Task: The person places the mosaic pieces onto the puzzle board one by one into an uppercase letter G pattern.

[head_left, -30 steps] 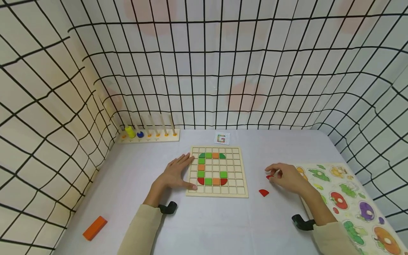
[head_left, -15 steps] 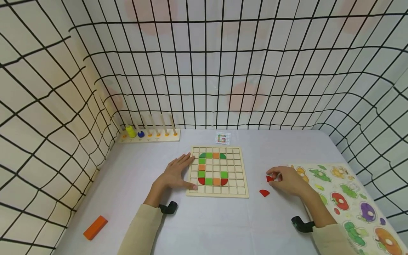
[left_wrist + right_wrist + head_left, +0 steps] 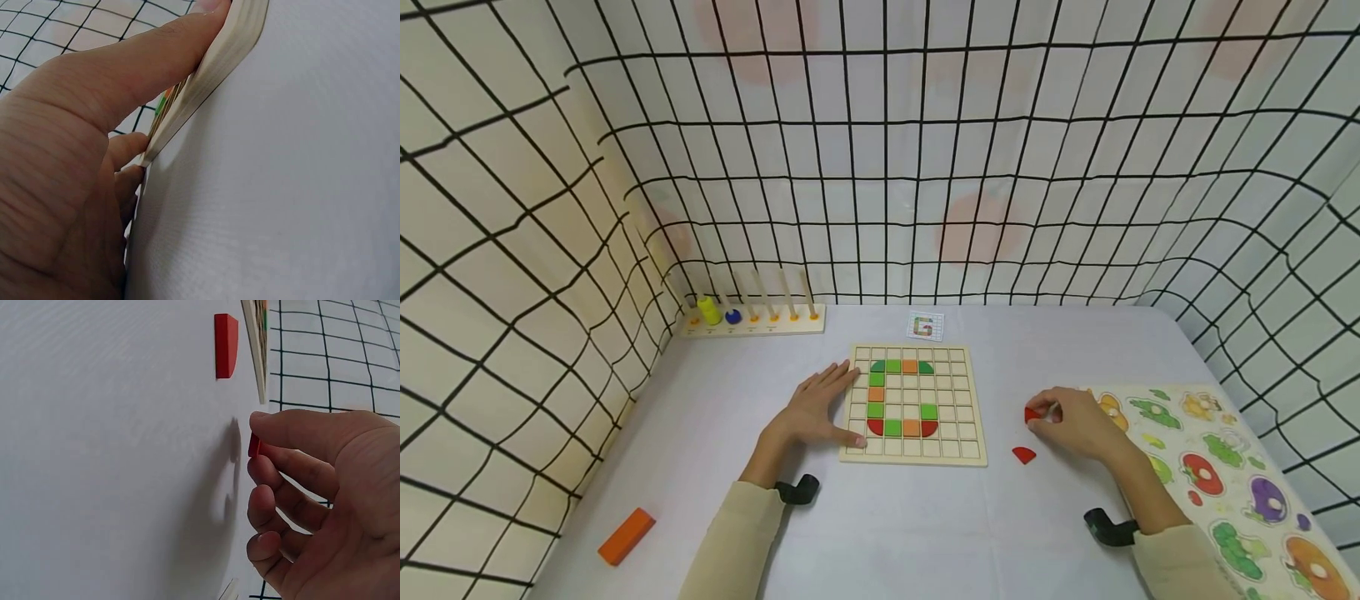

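Note:
A wooden grid board (image 3: 955, 450) lies mid-table with green, orange and red tiles laid in a G shape (image 3: 897, 398). My left hand (image 3: 815, 410) rests flat at the board's left edge, its thumb (image 3: 150, 62) on the board's near left corner (image 3: 206, 75). My right hand (image 3: 1070, 419) is to the right of the board and pinches a small red tile (image 3: 1032, 413), (image 3: 254, 445) just above the table. A second red quarter-round tile (image 3: 1023, 454), (image 3: 225, 345) lies loose on the table in front of it.
A fruit peg puzzle (image 3: 1232, 475) lies along the right edge. A wooden peg rack (image 3: 752, 320) with a yellow and a blue ring stands at the back left. A small pattern card (image 3: 924, 326) lies behind the board. An orange block (image 3: 626, 535) lies at the near left.
My right hand has closed its fingers on the red tile and shifted slightly. My left hand has stayed on the board.

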`<state>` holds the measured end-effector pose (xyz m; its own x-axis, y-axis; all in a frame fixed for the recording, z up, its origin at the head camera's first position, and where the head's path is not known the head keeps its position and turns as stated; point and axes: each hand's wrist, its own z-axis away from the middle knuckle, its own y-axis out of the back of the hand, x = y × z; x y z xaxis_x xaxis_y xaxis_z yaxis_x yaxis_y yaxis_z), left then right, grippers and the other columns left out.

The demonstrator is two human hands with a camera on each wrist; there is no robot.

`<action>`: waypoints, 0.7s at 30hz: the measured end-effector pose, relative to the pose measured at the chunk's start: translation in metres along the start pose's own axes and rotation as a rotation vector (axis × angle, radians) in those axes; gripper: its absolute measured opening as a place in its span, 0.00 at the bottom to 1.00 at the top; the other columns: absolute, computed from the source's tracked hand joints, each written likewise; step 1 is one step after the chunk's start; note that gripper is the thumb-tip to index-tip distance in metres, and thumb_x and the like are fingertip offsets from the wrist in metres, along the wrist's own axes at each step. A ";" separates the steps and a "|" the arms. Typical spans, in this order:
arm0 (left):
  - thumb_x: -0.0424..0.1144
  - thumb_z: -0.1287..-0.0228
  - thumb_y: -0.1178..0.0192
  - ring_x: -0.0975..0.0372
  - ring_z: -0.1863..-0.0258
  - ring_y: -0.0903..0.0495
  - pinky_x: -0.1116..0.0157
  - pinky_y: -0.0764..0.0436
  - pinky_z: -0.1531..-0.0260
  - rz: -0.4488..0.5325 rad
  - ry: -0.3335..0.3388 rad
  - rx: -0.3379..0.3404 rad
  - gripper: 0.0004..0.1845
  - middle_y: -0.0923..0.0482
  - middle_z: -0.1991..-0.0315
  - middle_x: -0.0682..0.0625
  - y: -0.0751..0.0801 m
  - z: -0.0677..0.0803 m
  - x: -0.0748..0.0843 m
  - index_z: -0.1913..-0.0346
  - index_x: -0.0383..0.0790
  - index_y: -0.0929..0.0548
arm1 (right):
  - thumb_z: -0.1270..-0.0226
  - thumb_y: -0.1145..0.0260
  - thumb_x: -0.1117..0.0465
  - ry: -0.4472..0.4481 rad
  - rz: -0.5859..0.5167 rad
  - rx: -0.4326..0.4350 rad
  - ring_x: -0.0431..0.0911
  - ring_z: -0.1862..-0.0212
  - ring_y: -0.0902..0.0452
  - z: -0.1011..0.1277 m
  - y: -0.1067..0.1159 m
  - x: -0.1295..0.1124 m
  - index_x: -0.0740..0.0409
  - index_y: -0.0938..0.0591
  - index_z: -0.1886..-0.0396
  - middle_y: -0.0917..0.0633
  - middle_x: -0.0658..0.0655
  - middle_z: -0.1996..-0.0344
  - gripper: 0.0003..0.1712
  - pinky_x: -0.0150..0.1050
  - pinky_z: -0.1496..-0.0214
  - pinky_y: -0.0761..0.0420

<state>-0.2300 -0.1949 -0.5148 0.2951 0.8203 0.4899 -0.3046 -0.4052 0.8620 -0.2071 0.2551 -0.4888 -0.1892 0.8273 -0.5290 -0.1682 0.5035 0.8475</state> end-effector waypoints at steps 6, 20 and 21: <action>0.73 0.60 0.25 0.54 0.15 0.58 0.43 0.53 0.19 -0.009 -0.002 0.001 0.67 0.56 0.15 0.53 0.000 0.000 0.000 0.17 0.54 0.46 | 0.35 0.27 0.57 -0.027 -0.025 0.006 0.45 0.64 0.28 -0.006 0.000 -0.008 0.54 0.12 0.52 0.15 0.50 0.63 0.13 0.34 0.67 0.28; 0.73 0.59 0.25 0.53 0.15 0.58 0.43 0.53 0.19 -0.015 -0.001 -0.003 0.67 0.56 0.15 0.53 0.000 0.000 0.000 0.16 0.54 0.46 | 0.34 0.30 0.60 0.040 -0.064 -0.020 0.45 0.65 0.28 -0.028 -0.008 -0.040 0.54 0.13 0.50 0.14 0.50 0.63 0.13 0.33 0.69 0.29; 0.73 0.59 0.25 0.53 0.15 0.58 0.43 0.53 0.19 -0.014 -0.004 -0.002 0.67 0.56 0.15 0.53 0.000 0.000 0.000 0.16 0.54 0.46 | 0.34 0.30 0.60 0.041 -0.069 -0.023 0.45 0.65 0.28 -0.029 -0.009 -0.043 0.54 0.13 0.49 0.14 0.51 0.62 0.14 0.33 0.69 0.29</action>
<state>-0.2304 -0.1949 -0.5150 0.3024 0.8243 0.4787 -0.3025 -0.3932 0.8683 -0.2255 0.2074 -0.4749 -0.2157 0.7799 -0.5875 -0.2042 0.5523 0.8082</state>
